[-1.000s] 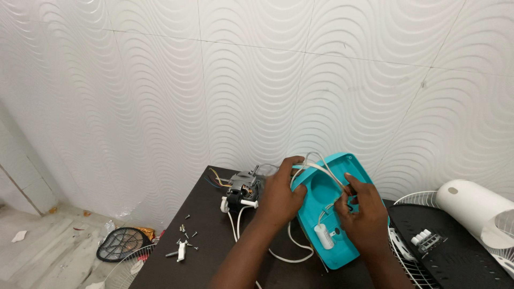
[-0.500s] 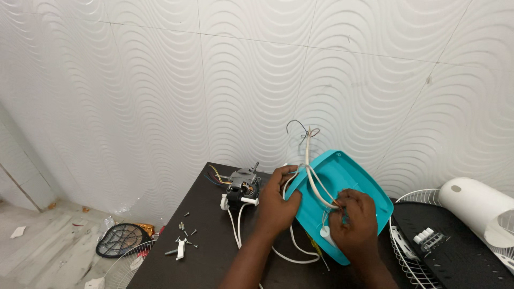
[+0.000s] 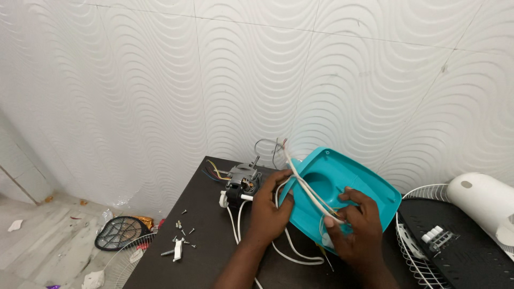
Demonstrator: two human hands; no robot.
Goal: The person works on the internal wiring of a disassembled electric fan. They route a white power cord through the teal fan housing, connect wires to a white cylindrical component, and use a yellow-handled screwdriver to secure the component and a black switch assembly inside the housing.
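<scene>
While the left hand (image 3: 270, 206) grips the teal housing (image 3: 342, 187), the right hand (image 3: 356, 233) pinches white wires (image 3: 308, 187) inside; motor (image 3: 241, 182) unmounted beside

teal cover (image 3: 342, 182), white wires (image 3: 308, 187), dark table (image 3: 203, 257)

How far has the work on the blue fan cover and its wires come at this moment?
Done: the motor lies out on the table, with loose screws beside it and the wire guard off at the right. In hand: the left hand grips the blue cover at its edge, and the right hand handles the white wires inside. Left: all parts lie apart.
</scene>
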